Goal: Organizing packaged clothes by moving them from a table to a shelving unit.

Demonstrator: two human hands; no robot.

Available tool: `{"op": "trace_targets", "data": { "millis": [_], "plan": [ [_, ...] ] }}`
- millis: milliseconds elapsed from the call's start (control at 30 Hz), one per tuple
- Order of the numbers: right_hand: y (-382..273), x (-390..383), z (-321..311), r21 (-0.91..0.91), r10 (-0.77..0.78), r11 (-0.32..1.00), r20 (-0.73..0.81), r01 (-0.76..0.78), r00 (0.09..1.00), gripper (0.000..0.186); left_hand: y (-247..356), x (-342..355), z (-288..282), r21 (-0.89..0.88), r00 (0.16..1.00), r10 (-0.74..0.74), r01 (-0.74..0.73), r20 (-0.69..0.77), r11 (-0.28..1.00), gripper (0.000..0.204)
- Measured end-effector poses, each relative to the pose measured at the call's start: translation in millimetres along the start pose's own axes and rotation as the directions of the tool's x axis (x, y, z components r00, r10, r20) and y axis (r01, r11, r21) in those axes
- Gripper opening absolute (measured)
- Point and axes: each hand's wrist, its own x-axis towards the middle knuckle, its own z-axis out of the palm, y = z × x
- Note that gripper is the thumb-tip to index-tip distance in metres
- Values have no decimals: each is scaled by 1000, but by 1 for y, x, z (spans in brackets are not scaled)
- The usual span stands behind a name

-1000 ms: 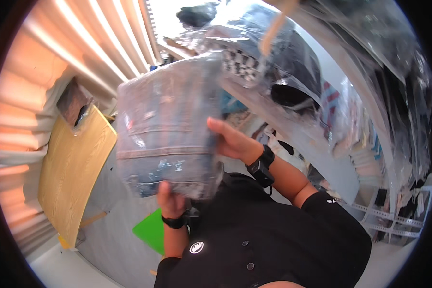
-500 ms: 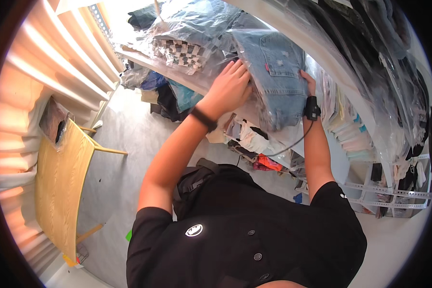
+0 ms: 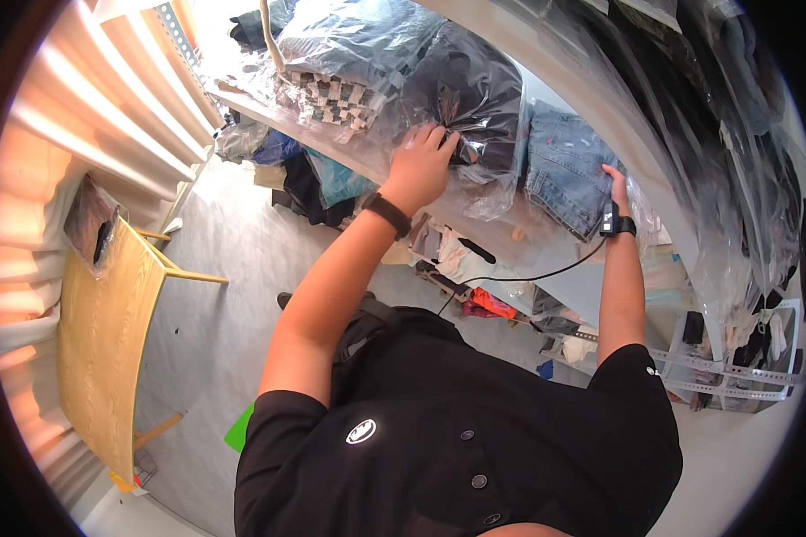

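Observation:
My left hand point(image 3: 424, 166) reaches up to the shelf, its fingers closed on the wrinkled clear plastic of a bagged dark garment point(image 3: 484, 94). The plastic bunches around the fingertips. To the right, folded blue denim point(image 3: 564, 161), apparently jeans or shorts, lies beside that bag. My right hand point(image 3: 617, 188) grips the denim's right edge with the thumb showing; the other fingers are mostly hidden. A dark band circles my left wrist, and a small black device with a cable is strapped to the right.
Bagged checkered clothing point(image 3: 331, 100) lies left on the white shelf point(image 3: 331, 143). More garments fill the level below. Bagged dark clothes point(image 3: 690, 134) hang at the upper right. A wooden table point(image 3: 103, 349) stands at the left beside pleated curtains point(image 3: 36, 242).
The denim has moved right and down with my right hand, uncovering the bagged dark garment. My left hand has shifted slightly left and down and now holds that bag's plastic.

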Motion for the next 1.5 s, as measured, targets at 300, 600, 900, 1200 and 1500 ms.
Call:
{"op": "trace_targets", "data": {
  "millis": [300,600,900,1200,1500],
  "plan": [
    [24,36,9,-335,41,942,41,-25,998,33,2,1,-2,-30,998,6,-8,-57,1000,42],
    [25,42,35,-876,-8,479,61,57,998,53,1,-2,-12,-124,990,-95,107,103,986,50],
    [77,-69,121,-989,-541,-99,149,114,828,55,-3,-4,-3,-122,991,-65,80,120,989,53],
    [92,-85,132,-869,-808,-300,451,394,380,33,-27,-31,-74,-401,978,186,-135,90,906,55],
    [228,-239,215,-966,-838,14,131,260,530,43,-276,-272,-226,-910,509,-848,405,149,83,29]
  ]
}}
